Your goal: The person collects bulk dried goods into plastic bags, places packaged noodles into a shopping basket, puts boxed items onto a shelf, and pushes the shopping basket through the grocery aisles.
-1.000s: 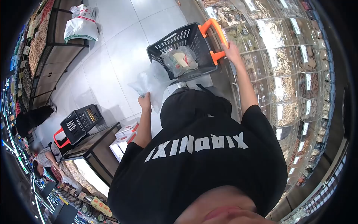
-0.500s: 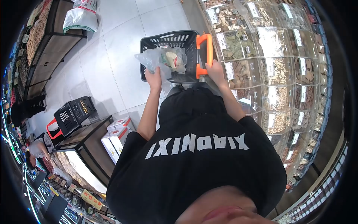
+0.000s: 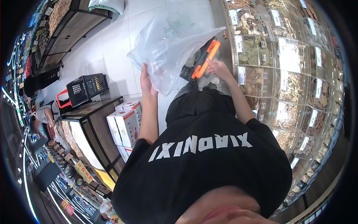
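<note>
A clear plastic bag [image 3: 167, 44] with faint green print is spread out in front of me, held at its lower left by my left hand [image 3: 147, 82]. Beneath and behind it is the dark shopping basket [image 3: 190, 71], mostly hidden by the bag. My right hand [image 3: 219, 70] is closed on the basket's orange handle [image 3: 207, 59]. What lies in the basket can hardly be made out through the plastic.
Clear bins [image 3: 257, 52] of dried goods with price tags line the right side. White boxes [image 3: 125, 127] stand by a wooden display at lower left. Another black basket [image 3: 87, 87] with a red handle and a person [image 3: 46, 114] are at the left.
The plastic bag has been lifted out of the basket and spread open, and now covers most of it. The basket's handle has tilted. The view has shifted, with the shelves further right.
</note>
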Tool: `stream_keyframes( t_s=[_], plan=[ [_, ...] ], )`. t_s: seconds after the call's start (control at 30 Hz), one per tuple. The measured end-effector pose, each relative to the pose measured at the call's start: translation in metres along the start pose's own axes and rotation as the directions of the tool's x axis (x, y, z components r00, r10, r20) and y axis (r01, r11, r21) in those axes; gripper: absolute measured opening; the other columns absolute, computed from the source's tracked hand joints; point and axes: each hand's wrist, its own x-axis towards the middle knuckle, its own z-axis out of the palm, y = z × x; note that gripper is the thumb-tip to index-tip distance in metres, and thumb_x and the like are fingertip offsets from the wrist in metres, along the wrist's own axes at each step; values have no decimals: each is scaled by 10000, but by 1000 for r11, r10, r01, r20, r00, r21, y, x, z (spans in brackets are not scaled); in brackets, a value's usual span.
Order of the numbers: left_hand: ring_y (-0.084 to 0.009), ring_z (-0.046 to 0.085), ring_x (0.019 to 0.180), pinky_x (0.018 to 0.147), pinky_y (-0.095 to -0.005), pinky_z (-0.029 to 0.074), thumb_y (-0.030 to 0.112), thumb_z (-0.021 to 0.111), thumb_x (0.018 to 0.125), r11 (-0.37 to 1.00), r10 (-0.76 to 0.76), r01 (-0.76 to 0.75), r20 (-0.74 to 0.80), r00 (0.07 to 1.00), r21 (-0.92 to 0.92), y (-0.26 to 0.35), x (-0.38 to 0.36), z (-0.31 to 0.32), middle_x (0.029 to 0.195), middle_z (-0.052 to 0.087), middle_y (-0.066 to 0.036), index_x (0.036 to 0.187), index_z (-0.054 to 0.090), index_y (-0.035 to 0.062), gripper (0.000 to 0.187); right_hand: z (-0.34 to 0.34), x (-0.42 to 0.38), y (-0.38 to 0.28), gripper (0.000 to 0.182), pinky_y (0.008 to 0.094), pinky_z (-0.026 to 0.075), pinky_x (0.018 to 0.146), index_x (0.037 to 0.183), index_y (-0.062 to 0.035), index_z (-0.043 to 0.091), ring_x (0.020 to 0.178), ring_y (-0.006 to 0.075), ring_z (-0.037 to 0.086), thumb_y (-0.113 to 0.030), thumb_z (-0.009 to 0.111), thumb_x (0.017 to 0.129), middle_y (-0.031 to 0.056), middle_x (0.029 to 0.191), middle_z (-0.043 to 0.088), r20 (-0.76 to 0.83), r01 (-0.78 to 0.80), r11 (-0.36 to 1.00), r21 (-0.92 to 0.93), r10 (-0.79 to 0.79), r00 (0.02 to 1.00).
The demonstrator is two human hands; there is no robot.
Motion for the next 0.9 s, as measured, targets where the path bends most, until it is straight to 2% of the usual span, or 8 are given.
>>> stream_keyframes(
  t_s=[0.07,0.27,0.4,0.57,0.6,0.7,0.83,0.9],
  plan=[
    [-283,596,1178,992,-431,505,354,487,1034,998,-15,14,-15,1000,-55,-9,-9,-16,1276,616,-128,1368,494,56,448,-10,9,-5,825,322,537,739,1102,90,633,884,205,695,-701,521,898,166,964,690,29,-39,996,-76,41,999],
    [-273,617,1141,981,-431,506,188,652,949,935,-129,192,-217,968,298,-73,-29,-17,1269,618,-142,1369,482,1,490,-44,18,-15,1025,441,479,957,1411,97,391,1206,297,571,-789,371,895,261,1295,551,-49,-39,879,476,70,996],
    [-246,589,1176,988,-389,463,198,728,884,633,-285,458,-362,888,625,-120,-30,3,1299,605,-141,1359,496,-29,576,-60,10,-36,921,437,467,973,1441,66,352,1223,279,537,-697,440,932,217,1360,505,-58,33,846,532,-2,998],
    [-263,647,1080,954,-366,475,178,716,861,237,-166,105,-66,984,966,-165,-12,-7,1168,679,-188,1215,611,-78,450,-49,47,-5,487,298,513,796,1239,31,576,972,168,636,-300,708,907,111,1106,665,-133,151,962,227,-123,983],
    [-267,653,1067,949,-368,477,196,722,859,175,-147,-2,28,989,985,-172,-2,-17,1149,685,-196,1207,613,-84,459,-33,41,-14,352,287,496,754,1122,28,647,899,142,635,-207,735,875,85,984,692,-302,202,959,201,-136,944],
    [-348,660,1033,936,-403,483,270,740,824,102,-139,-142,155,978,985,-176,16,-17,1088,689,-243,1210,615,-62,523,-30,61,10,309,298,499,748,1113,25,646,845,146,641,-182,710,893,70,947,687,-401,202,977,64,-160,902],
    [-389,624,1104,949,-423,473,351,755,796,-225,-271,-6,-57,961,974,-167,12,3,1138,662,-262,1143,644,-22,522,-46,42,19,201,282,502,666,1097,-2,630,773,112,621,-96,657,922,58,894,673,-498,330,904,274,-160,852],
    [-378,630,1007,891,-423,492,331,777,795,-262,-273,-216,142,951,941,-155,4,6,1084,643,-230,907,614,6,380,-64,29,20,190,270,501,639,1099,4,605,756,102,613,-93,647,941,61,906,662,-596,504,805,314,-247,764]
  ],
)
